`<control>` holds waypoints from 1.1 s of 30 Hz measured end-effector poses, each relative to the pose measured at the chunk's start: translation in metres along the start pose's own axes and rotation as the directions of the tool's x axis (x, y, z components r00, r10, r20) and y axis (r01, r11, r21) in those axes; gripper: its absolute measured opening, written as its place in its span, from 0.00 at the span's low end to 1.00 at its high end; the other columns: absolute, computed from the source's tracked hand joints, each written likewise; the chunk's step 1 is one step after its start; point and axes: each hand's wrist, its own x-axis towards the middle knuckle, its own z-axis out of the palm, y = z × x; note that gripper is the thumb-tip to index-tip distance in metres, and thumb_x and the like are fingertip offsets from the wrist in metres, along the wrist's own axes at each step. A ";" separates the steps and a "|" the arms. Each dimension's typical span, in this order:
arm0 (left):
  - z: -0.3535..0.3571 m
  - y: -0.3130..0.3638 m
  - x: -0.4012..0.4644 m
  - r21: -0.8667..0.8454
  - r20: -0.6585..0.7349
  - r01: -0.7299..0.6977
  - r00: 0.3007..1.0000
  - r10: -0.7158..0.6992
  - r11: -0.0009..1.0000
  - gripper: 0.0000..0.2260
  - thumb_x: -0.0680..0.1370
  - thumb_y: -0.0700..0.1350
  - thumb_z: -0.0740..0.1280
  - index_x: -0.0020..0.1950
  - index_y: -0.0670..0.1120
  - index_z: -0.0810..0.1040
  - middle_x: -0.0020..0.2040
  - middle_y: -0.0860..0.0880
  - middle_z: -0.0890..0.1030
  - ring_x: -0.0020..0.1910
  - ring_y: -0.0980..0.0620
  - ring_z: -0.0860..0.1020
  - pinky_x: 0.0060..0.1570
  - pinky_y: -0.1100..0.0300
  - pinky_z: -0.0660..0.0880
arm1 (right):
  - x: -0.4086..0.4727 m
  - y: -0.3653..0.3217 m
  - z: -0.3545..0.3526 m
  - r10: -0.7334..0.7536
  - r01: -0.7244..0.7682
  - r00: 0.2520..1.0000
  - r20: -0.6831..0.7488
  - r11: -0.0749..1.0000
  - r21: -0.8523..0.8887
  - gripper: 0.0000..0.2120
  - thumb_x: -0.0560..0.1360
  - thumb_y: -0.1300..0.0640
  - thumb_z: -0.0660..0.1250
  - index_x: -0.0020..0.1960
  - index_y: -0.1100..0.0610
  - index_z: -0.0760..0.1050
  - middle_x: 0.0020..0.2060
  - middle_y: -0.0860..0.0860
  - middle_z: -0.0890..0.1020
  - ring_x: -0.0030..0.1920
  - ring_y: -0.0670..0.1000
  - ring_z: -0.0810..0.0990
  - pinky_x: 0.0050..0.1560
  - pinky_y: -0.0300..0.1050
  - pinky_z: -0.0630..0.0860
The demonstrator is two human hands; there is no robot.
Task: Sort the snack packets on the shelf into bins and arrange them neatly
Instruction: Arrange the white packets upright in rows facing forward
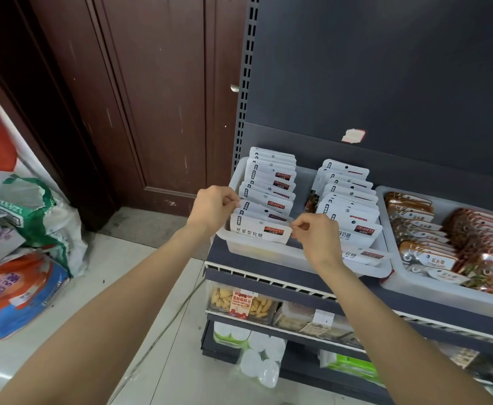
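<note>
— At the centre of the frame, what are the hands doing?

— Both reach into the left bin point(280, 254), a pale translucent tray on the top shelf point(271, 277). The left hand point(211, 210) pinches the upper left corner of the front white packet point(258, 230); the right hand point(317, 235) pinches its upper right corner. Fingers on both are curled onto the packet's top edge.

— Where does that packet sit?

— Upright at the near end of the left row point(268, 185) of white packets, just inside the bin's front wall.

— And beside it?

— A second row point(349, 197) of similar white packets fills the right half of the same bin. One more white packet point(365, 255) lies flat along the front edge, lower right of the right hand.

— Further right?

— A second bin point(444, 296) holds brown packets point(415, 226) in rows, partly cut by the frame's right edge.

— Below?

— Lower shelves carry boxed biscuits point(239, 304) and white rolls point(261, 361). Bags point(23, 290) lie on the floor at the lower left, before a dark wooden door point(140, 92).
</note>
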 end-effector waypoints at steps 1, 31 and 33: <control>-0.001 -0.001 -0.001 -0.009 0.009 0.014 1.000 -0.014 1.000 0.04 0.77 0.39 0.68 0.46 0.43 0.83 0.40 0.46 0.82 0.39 0.53 0.78 0.39 0.68 0.70 | 0.000 0.001 0.000 0.005 -0.005 1.000 0.008 1.000 0.001 0.05 0.74 0.65 0.68 0.43 0.60 0.83 0.36 0.49 0.79 0.36 0.45 0.75 0.44 0.38 0.72; -0.001 0.000 0.020 -0.109 0.071 0.165 0.985 -0.158 0.980 0.07 0.76 0.39 0.68 0.39 0.48 0.79 0.41 0.45 0.82 0.42 0.47 0.82 0.50 0.51 0.80 | 0.050 0.003 0.016 0.083 -0.076 0.991 -0.104 0.995 0.066 0.04 0.75 0.63 0.67 0.44 0.59 0.81 0.41 0.51 0.82 0.42 0.50 0.79 0.50 0.45 0.77; 0.001 -0.002 0.021 -0.121 0.073 0.169 0.984 -0.161 0.978 0.06 0.76 0.39 0.68 0.40 0.48 0.80 0.40 0.47 0.82 0.41 0.48 0.82 0.50 0.52 0.80 | 0.049 0.005 0.017 0.098 -0.091 0.991 -0.087 0.992 0.082 0.05 0.75 0.64 0.67 0.43 0.59 0.81 0.38 0.50 0.80 0.42 0.51 0.80 0.52 0.50 0.79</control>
